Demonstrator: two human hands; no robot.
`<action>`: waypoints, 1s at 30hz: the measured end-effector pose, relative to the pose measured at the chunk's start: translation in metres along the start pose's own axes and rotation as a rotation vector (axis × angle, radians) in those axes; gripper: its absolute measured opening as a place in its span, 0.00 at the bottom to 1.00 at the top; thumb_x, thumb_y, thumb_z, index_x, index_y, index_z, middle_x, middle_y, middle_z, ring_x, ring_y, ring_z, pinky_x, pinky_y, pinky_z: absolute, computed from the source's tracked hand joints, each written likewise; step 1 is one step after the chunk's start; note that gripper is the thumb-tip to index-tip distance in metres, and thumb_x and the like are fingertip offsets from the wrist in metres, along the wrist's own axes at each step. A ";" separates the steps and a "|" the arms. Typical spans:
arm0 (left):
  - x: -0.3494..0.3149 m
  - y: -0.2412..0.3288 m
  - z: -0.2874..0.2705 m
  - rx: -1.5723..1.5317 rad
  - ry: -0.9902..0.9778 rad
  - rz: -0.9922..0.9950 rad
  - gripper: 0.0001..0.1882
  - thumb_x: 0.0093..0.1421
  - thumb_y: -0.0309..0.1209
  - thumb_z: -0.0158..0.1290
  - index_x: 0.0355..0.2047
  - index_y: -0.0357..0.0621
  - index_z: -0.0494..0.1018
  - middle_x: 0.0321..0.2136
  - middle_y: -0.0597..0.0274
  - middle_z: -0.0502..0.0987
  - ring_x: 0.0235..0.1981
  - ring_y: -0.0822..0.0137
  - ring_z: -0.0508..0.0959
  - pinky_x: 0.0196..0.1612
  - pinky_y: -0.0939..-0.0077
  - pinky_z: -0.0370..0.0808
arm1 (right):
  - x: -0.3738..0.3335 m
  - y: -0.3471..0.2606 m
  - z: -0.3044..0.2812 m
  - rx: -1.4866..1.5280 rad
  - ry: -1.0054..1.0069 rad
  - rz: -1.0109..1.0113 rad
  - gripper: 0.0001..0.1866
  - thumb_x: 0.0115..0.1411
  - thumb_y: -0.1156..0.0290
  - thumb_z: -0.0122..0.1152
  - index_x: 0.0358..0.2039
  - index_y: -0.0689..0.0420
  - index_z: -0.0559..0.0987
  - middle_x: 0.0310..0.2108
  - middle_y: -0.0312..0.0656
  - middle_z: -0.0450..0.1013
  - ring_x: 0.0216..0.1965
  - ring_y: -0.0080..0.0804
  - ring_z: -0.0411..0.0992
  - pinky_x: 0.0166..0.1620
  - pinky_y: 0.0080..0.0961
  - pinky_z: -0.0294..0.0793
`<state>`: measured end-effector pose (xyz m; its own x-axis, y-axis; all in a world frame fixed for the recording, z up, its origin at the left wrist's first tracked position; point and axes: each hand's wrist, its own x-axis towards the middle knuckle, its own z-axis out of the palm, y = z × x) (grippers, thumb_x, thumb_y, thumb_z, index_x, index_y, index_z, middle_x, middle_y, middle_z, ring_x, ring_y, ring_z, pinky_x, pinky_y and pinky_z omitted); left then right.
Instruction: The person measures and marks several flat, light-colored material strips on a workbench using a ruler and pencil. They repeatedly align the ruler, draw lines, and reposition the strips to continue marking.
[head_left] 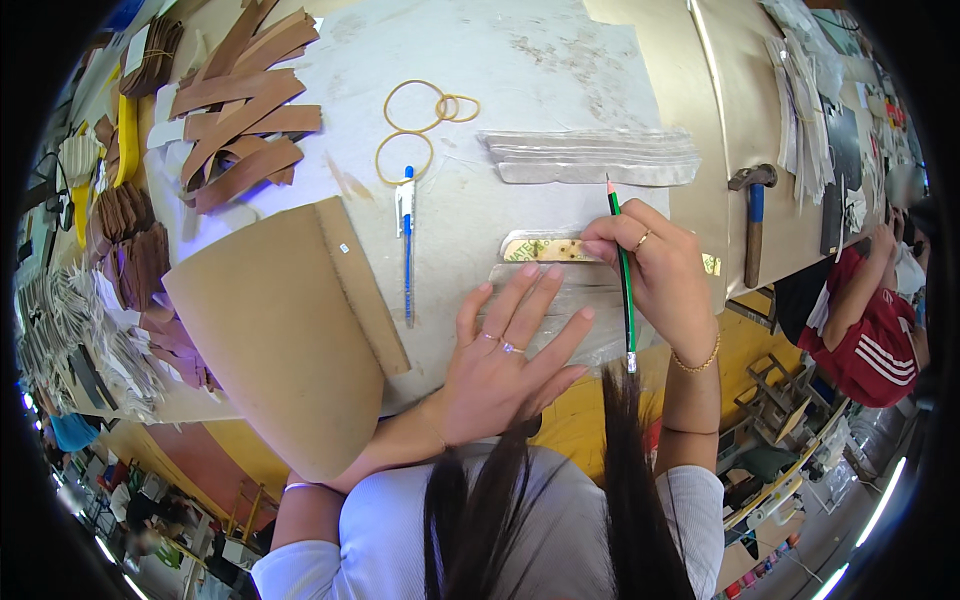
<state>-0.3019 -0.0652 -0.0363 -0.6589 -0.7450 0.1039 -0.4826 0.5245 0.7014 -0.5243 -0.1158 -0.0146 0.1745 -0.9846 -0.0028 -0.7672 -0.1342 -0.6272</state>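
Note:
In my right hand (pixel 658 262) is a green and black pencil (pixel 628 310), its point facing away from me and its eraser end toward me. The same hand's thumb and fingertips are at a narrow pale-yellow printed strip (pixel 550 249) with a rounded end and dark spots. My left hand (pixel 510 350) lies with fingers spread over thin greyish strips (pixel 590 290), its longest fingertips at the near edge of the yellow strip. Beyond, a stack of greyish translucent strips (pixel 590 160) lies flat. Part of the yellow strip is hidden under my right hand.
A curved brown board (pixel 280 330) rests by my left forearm. Near it lie a blue pen (pixel 408 260) and several rubber bands (pixel 404 158). Brown strips (pixel 245 115) pile up at far left. A hammer (pixel 755 220) lies right. Another person (pixel 868 330) in red is at far right.

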 end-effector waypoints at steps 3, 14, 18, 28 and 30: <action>0.003 0.002 0.006 0.035 -0.022 -0.035 0.34 0.58 0.48 0.64 0.63 0.55 0.71 0.70 0.42 0.60 0.72 0.46 0.58 0.68 0.43 0.48 | 0.001 0.003 0.002 -0.025 -0.010 -0.002 0.04 0.56 0.74 0.68 0.33 0.52 0.82 0.26 0.39 0.73 0.25 0.41 0.74 0.27 0.33 0.72; 0.008 0.001 0.011 0.085 -0.037 -0.097 0.36 0.59 0.54 0.61 0.65 0.56 0.70 0.71 0.40 0.58 0.72 0.44 0.56 0.68 0.39 0.47 | 0.005 0.005 0.005 -0.051 -0.041 -0.007 0.04 0.55 0.73 0.68 0.32 0.52 0.82 0.27 0.38 0.73 0.25 0.40 0.75 0.27 0.33 0.71; 0.008 -0.001 0.012 0.091 -0.045 -0.098 0.37 0.60 0.56 0.59 0.66 0.57 0.68 0.71 0.41 0.58 0.72 0.45 0.56 0.67 0.39 0.48 | 0.006 0.003 0.004 -0.061 -0.046 -0.006 0.04 0.55 0.73 0.68 0.33 0.52 0.82 0.27 0.38 0.73 0.25 0.40 0.75 0.27 0.33 0.71; 0.013 -0.002 0.011 0.195 -0.048 -0.111 0.35 0.59 0.55 0.60 0.65 0.58 0.70 0.68 0.44 0.63 0.69 0.51 0.61 0.62 0.44 0.55 | 0.007 -0.007 -0.003 -0.281 0.206 -0.152 0.12 0.57 0.71 0.70 0.42 0.51 0.86 0.31 0.38 0.76 0.31 0.35 0.75 0.30 0.28 0.72; 0.015 0.000 0.010 0.211 -0.048 -0.114 0.35 0.59 0.55 0.60 0.64 0.58 0.70 0.68 0.45 0.64 0.69 0.52 0.62 0.62 0.45 0.55 | -0.005 -0.013 -0.005 0.043 0.257 0.000 0.13 0.60 0.72 0.69 0.46 0.53 0.86 0.32 0.40 0.77 0.32 0.33 0.76 0.32 0.26 0.73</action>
<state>-0.3180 -0.0722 -0.0420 -0.6176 -0.7865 -0.0049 -0.6618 0.5163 0.5435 -0.5179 -0.1094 -0.0025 0.0079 -0.9815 0.1912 -0.7394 -0.1345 -0.6597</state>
